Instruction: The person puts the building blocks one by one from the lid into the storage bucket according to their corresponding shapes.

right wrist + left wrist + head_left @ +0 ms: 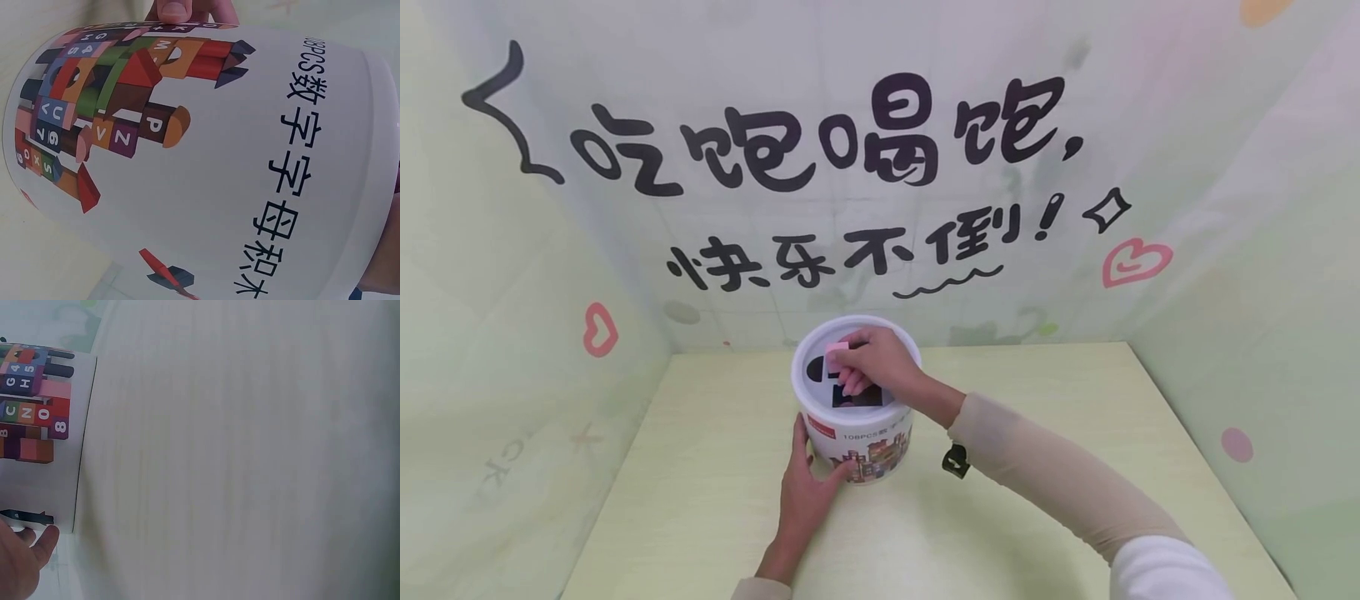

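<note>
A white block bucket point(859, 454) stands upright on the table, printed with colourful lettered blocks and text. Its white lid point(820, 333) has several dark shaped holes, one partly covered by my right hand point(883, 362). Between that hand's thumb and fingers a small pink block point(836, 355) is pinched just over the lid; whether it touches a hole I cannot tell. My left hand point(808, 496) grips the bucket's lower left side, thumb at the front. In the right wrist view the printed bucket wall point(219, 156) fills most of the picture, and the block is hidden.
The pale wooden table point(700, 467) spreads around the bucket. Behind it rises a backdrop point(820, 50) with large black characters, and printed side panels flank the table. A black clip-like piece point(956, 461) hangs by the right wrist.
</note>
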### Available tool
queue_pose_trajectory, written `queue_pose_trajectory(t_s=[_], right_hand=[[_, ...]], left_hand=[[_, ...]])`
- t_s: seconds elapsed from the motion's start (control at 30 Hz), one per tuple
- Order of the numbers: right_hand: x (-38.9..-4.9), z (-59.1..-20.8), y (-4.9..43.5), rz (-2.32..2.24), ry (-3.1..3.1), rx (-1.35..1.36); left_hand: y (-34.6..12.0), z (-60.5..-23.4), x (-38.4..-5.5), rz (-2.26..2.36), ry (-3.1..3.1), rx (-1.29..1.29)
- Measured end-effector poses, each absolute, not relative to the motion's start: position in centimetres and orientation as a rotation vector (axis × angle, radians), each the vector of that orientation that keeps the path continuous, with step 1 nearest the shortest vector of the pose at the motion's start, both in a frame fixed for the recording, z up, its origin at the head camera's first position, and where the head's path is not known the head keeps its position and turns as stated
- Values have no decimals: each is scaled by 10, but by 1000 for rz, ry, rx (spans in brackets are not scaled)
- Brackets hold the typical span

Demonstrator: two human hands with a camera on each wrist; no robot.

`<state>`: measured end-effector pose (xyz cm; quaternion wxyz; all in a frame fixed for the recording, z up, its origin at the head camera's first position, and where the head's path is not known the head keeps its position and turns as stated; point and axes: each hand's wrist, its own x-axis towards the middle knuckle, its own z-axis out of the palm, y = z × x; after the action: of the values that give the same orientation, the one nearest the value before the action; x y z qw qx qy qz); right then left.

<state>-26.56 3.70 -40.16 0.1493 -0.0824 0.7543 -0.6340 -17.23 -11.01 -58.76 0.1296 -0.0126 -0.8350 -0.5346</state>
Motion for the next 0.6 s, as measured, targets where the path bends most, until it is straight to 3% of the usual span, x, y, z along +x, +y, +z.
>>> queue_pose_trajectory(t_s=[0.6], right_hand=[[-267, -400, 40, -1844, 2133, -181]], left_hand=[[-112, -588, -172, -1549, -2432, -29]])
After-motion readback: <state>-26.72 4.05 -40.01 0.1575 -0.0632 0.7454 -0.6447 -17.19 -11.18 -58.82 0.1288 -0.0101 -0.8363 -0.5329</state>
